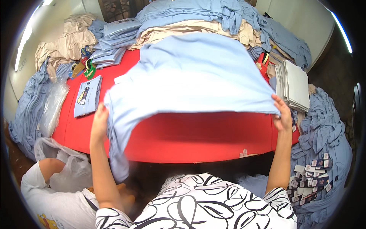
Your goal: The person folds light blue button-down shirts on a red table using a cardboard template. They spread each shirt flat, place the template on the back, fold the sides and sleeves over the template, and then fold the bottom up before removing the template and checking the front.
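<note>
A light blue garment (190,76), perhaps a shirt, is spread in the air between my hands above the red table (206,141). My left hand (100,120) grips its left edge, and a loose blue part hangs down beside that wrist past the table's near edge. At the opposite corner, my right hand (281,112) pinches the cloth between thumb and fingers. The far part of the garment billows toward the back of the table. A folded blue shirt (88,96) with dark and yellow tags lies left of my left hand.
Bagged folded shirts (110,47) are stacked at the back left; a green tape dispenser (90,69) sits nearby. White boards (292,86) stand right. Blue garments (228,15) heap at the back. Hang tags (310,181) lie on clothes lower right. Another person (63,206) is at lower left.
</note>
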Demonstrator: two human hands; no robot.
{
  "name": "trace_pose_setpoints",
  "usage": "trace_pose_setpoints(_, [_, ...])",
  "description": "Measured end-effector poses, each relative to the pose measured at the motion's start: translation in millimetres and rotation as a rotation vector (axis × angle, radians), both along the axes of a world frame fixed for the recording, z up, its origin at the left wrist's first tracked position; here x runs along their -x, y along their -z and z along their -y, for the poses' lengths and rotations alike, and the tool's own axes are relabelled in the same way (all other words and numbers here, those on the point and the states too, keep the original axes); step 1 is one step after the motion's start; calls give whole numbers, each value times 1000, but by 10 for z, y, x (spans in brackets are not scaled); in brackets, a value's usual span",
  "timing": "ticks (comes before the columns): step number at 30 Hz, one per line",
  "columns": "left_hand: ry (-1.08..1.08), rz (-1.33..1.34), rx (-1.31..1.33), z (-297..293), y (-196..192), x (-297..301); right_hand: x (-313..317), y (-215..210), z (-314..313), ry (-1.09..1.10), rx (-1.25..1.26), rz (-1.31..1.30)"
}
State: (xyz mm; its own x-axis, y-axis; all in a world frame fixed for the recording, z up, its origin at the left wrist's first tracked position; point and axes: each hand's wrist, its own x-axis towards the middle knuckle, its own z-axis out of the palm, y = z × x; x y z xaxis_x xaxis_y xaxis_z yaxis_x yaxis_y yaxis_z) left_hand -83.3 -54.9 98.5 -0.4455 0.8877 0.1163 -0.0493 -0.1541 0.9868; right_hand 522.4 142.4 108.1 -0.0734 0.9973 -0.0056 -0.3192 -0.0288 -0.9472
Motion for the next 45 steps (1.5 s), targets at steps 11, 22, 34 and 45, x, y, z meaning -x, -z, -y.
trace_pose_setpoints(11, [-53, -902, 520, 790, 646, -616, -106, 1162, 606, 174, -292, 1262])
trace_pose_setpoints(22, [-411, -1348, 697, 427, 1719, -244, 466, 1836, 489, 397, -105, 1794])
trace_pose_setpoints(34, [-372, -960, 467, -2823, 1170, 225, 1094, 1262, -2799, 393, -361, 1172])
trace_pose_setpoints(45, [294, -398, 391, -4226, 760, 413, 1149, 1385, -2532, -198, -463, 1364])
